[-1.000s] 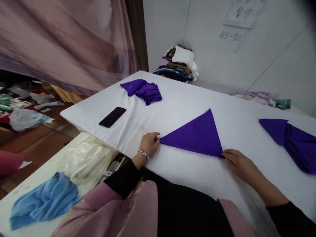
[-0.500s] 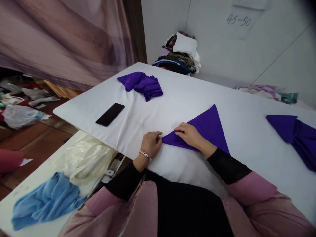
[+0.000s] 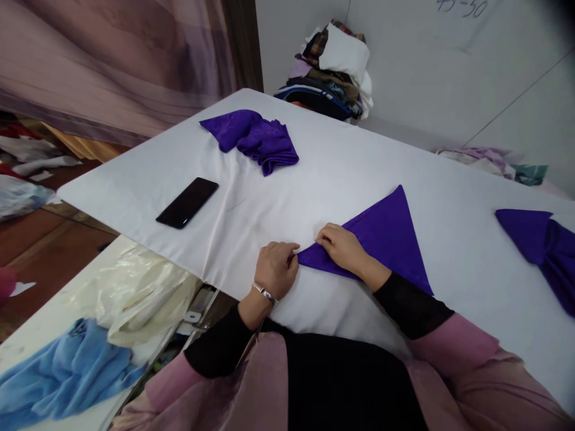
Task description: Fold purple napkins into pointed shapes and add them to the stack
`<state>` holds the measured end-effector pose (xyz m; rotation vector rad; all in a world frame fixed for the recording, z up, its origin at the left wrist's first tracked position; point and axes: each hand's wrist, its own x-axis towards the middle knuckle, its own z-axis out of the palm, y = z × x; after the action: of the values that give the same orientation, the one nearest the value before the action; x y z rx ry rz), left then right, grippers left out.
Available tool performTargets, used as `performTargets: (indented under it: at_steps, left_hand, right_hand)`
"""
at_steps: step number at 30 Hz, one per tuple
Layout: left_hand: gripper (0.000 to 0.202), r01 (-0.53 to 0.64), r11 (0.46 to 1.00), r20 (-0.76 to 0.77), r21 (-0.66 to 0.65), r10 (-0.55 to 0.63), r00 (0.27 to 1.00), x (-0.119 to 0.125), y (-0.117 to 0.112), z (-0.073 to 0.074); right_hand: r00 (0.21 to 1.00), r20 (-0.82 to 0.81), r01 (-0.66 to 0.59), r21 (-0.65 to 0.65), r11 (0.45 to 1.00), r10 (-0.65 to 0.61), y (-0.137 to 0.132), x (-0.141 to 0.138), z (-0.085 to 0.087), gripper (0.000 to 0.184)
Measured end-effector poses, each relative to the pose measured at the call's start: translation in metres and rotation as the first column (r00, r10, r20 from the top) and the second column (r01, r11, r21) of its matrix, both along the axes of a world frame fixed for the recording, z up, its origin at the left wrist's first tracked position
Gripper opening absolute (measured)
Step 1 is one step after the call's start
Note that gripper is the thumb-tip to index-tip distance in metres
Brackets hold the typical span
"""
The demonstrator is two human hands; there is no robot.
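Observation:
A purple cloth folded into a triangle [image 3: 389, 233] lies flat on the white-covered table [image 3: 359, 161] in front of me. My left hand [image 3: 277, 269], with a silver bracelet at the wrist, is closed in a pinch at the cloth's left tip. My right hand [image 3: 344, 248] rests over the cloth's left part, thumb and fingers pinched together at its upper edge. The fingertips of both hands hide the exact hold. Further off lies a crumpled purple cloth [image 3: 269, 146]; at the right edge is another folded purple cloth [image 3: 521, 233].
A black phone [image 3: 187, 202] lies on the table's left part. Below it, a lower surface carries a pale plastic bag [image 3: 144, 287] and a blue cloth [image 3: 74, 371]. A stack of folded clothes [image 3: 332, 78] stands by the wall. A pinkish curtain [image 3: 112, 66] hangs at the left.
The whole view has shifted and tilted slightly. Both hands remain pinched at nearly the same spots on the triangular cloth, which keeps its shape.

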<state>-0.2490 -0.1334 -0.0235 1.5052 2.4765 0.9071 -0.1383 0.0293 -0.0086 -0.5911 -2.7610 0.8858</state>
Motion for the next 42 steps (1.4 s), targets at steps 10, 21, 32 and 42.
performTargets:
  at_steps: [10,21,32,42]
  left_hand:
    - [0.021,0.02,0.999,-0.014,0.028,-0.02,1.0,0.0,-0.001,0.001]
    - [0.021,0.039,0.998,-0.053,0.052,-0.036,0.998,-0.001,-0.002,0.002]
    - [0.022,0.035,0.997,-0.045,0.069,-0.032,0.999,0.0,-0.002,0.002]
    - [0.02,0.038,0.996,-0.042,0.082,-0.034,0.999,0.0,-0.002,0.0]
  right_hand:
    - [0.904,-0.244,0.228,-0.419,0.879,-0.351,0.017,0.016,0.005,0.012]
    - [0.992,-0.084,-0.08,0.173,0.982,0.096,0.0,0.007,-0.003,0.018]
    - [0.988,0.046,-0.153,0.393,0.907,0.147,-0.003,-0.004,-0.01,0.021]
    - [0.987,-0.159,0.048,0.067,0.997,-0.037,0.011,0.009,-0.006,0.013]
